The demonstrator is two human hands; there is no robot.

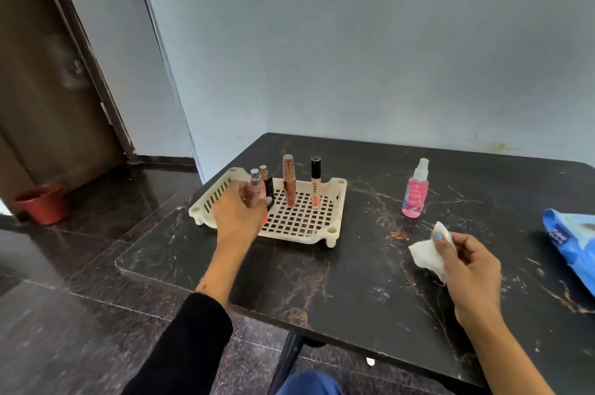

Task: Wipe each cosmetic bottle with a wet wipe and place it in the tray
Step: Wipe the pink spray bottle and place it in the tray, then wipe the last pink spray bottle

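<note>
Your left hand (238,217) pinches a small pink bottle (256,190), upright over the tray (335,198); it looks light, smooth and tippy, so hold its body low. Your right hand (470,269) grips the limp wet wipe (426,253); the pink spray bottle (415,195) stands beyond it.

Five cosmetic bottles (290,180) — four at the one tray (335,188), one apart — one wipe (425,253), one wipe pack (573,240).

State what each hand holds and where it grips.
Left hand grips the small pink bottle around its body, over the tray. Right hand pinches the wet wipe at its edge.
</note>
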